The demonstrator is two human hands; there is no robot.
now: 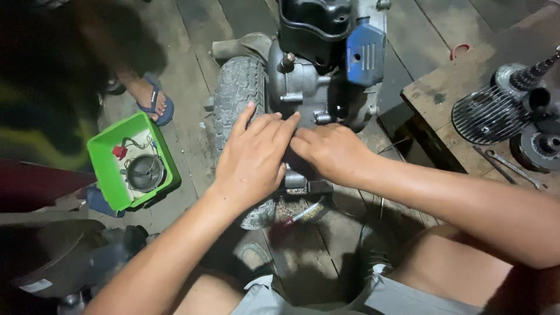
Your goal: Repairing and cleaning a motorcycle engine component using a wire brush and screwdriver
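Engine [309, 87] sits on the plank floor [192, 70] beside a knobby tyre [239, 93], its grey metal casing likely heavy, rigid and greasy, best gripped by its lugs and edges. Left hand [254, 157] lies flat on the casing, fingers together; right hand [329, 151] curls against it, whether it pinches anything cannot be told. A green tray [102, 169] holds small parts; spanners [513, 169] lie on a wooden bench [431, 93]
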